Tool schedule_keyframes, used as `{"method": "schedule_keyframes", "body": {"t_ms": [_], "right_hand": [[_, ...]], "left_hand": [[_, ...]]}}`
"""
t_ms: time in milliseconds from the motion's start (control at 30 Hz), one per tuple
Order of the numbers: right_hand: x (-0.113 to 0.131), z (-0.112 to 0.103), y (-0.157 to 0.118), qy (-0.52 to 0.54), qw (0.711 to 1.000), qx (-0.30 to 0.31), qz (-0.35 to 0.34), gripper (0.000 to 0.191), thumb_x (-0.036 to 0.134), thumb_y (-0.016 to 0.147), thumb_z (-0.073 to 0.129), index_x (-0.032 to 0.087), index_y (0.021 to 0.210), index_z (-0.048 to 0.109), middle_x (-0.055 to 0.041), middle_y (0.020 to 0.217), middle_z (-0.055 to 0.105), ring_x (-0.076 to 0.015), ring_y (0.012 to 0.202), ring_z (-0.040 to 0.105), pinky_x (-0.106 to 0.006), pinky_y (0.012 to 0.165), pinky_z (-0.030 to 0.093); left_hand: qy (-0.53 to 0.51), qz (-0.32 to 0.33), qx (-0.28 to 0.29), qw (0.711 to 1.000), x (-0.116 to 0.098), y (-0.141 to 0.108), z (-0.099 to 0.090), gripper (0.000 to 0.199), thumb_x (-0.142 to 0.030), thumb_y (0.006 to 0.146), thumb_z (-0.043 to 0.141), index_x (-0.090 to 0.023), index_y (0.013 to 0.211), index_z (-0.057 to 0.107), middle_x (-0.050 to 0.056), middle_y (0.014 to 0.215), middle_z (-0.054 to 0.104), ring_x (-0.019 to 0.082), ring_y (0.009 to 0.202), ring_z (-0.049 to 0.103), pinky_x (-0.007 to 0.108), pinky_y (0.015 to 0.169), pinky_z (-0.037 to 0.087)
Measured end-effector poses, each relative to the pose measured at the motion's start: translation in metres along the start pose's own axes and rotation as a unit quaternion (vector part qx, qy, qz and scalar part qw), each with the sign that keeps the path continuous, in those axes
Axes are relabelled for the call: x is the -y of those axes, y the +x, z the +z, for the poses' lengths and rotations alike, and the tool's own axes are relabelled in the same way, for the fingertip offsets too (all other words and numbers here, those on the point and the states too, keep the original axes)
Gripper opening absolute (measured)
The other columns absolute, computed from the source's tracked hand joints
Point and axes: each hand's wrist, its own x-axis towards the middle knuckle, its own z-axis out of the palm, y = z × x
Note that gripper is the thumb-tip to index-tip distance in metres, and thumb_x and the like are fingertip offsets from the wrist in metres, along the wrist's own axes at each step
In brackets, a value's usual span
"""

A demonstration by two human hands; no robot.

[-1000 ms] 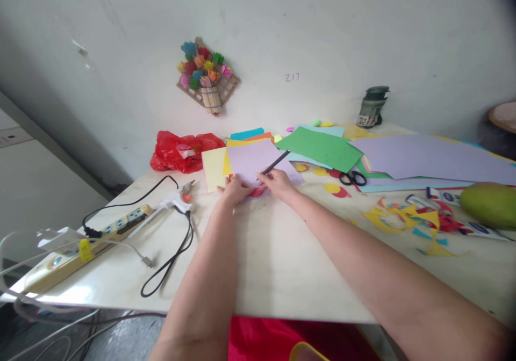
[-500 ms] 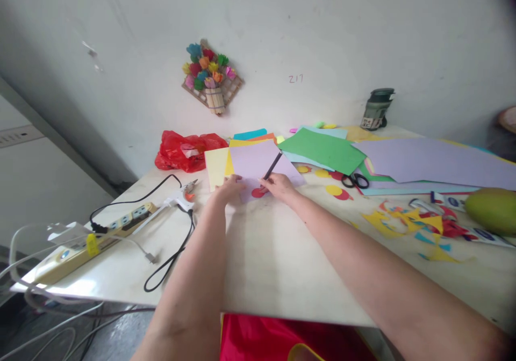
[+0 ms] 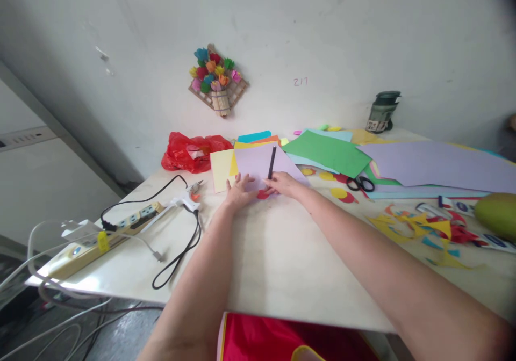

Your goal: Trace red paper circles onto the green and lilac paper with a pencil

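My right hand is closed around a black pencil or pen, which stands nearly upright. Its lower end is hidden by my fingers, over the near edge of a lilac paper sheet. A red paper circle lies on that edge, partly under my right hand. My left hand rests on the lilac sheet's near left corner with its fingers spread. Beneath the lilac sheet, a cream sheet and a yellow sheet show at the left.
Left are a glue gun, its looped cable and a power strip. A red plastic bag lies behind. To the right are green paper, scissors, cut circles, paper scraps and a green fruit.
The pencil or pen has tipped from slanted to nearly upright. My left hand's fingers have spread further over the lilac sheet. The whole view has shifted slightly.
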Motion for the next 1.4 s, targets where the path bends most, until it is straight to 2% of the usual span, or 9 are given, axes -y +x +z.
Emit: {"method": "schedule_keyframes", "body": {"t_ms": [100, 233, 500, 667, 767, 1067, 1400], "right_hand": [[0.006, 0.000, 0.000, 0.032, 0.999, -0.011, 0.033, 0.018, 0.031, 0.074, 0.056, 0.014, 0.077, 0.055, -0.0027, 0.065, 0.064, -0.0095, 0.050, 0.060, -0.015, 0.043, 0.040], [0.006, 0.003, 0.000, 0.046, 0.997, -0.030, 0.044, 0.017, 0.030, 0.075, 0.055, 0.014, 0.077, 0.055, -0.0016, 0.062, 0.063, -0.0086, 0.048, 0.059, -0.015, 0.041, 0.037], [0.003, 0.003, -0.004, 0.099, 0.994, -0.041, 0.038, 0.018, 0.032, 0.077, 0.052, 0.013, 0.077, 0.053, -0.0023, 0.063, 0.064, -0.0076, 0.049, 0.059, -0.013, 0.039, 0.036], [-0.001, 0.003, -0.005, 0.132, 0.983, -0.123, 0.020, 0.024, 0.036, 0.078, 0.048, 0.013, 0.074, 0.051, -0.0037, 0.062, 0.063, -0.0080, 0.050, 0.059, -0.013, 0.041, 0.041], [-0.004, 0.004, -0.003, 0.117, 0.982, -0.149, 0.018, 0.025, 0.038, 0.078, 0.048, 0.014, 0.073, 0.050, -0.0041, 0.061, 0.063, -0.0089, 0.050, 0.060, -0.014, 0.041, 0.043], [-0.007, 0.007, -0.002, 0.067, 0.984, -0.163, 0.005, 0.024, 0.039, 0.077, 0.049, 0.014, 0.074, 0.050, -0.0027, 0.059, 0.061, -0.0087, 0.045, 0.058, -0.014, 0.038, 0.042], [-0.019, 0.008, 0.004, -0.017, 0.983, -0.178, -0.052, 0.025, 0.040, 0.077, 0.045, 0.016, 0.073, 0.050, -0.0013, 0.060, 0.061, -0.0095, 0.046, 0.059, -0.016, 0.042, 0.043]], "left_hand": [[0.012, 0.017, -0.005, 1.000, -0.002, -0.003, -0.003, 0.046, -0.051, 0.070, 0.047, -0.029, 0.111, 0.046, 0.001, 0.130, 0.039, 0.024, 0.127, 0.015, 0.052, 0.099, -0.004], [0.022, 0.036, 0.000, 0.999, 0.000, -0.005, -0.004, 0.042, -0.052, 0.070, 0.048, -0.031, 0.106, 0.049, 0.001, 0.126, 0.043, 0.023, 0.125, 0.021, 0.053, 0.098, -0.001], [0.018, 0.027, 0.012, 0.999, 0.003, 0.001, 0.004, 0.039, -0.056, 0.066, 0.051, -0.029, 0.094, 0.052, 0.003, 0.130, 0.037, 0.027, 0.126, 0.015, 0.056, 0.096, 0.005], [0.012, 0.014, 0.017, 1.000, 0.004, 0.003, 0.004, 0.040, -0.057, 0.064, 0.052, -0.028, 0.092, 0.051, 0.003, 0.131, 0.036, 0.028, 0.126, 0.012, 0.056, 0.095, 0.003], [0.010, 0.008, 0.022, 1.000, 0.003, 0.003, 0.003, 0.040, -0.057, 0.064, 0.053, -0.028, 0.092, 0.051, 0.003, 0.131, 0.035, 0.027, 0.126, 0.012, 0.055, 0.095, 0.003], [0.010, 0.012, 0.028, 0.999, 0.000, 0.001, 0.000, 0.037, -0.054, 0.065, 0.053, -0.028, 0.092, 0.051, 0.002, 0.122, 0.045, 0.026, 0.124, 0.020, 0.050, 0.098, 0.006], [0.008, 0.003, 0.028, 1.000, 0.001, 0.003, 0.000, 0.035, -0.051, 0.065, 0.054, -0.028, 0.091, 0.052, 0.002, 0.125, 0.041, 0.025, 0.122, 0.023, 0.048, 0.098, 0.009]]}}
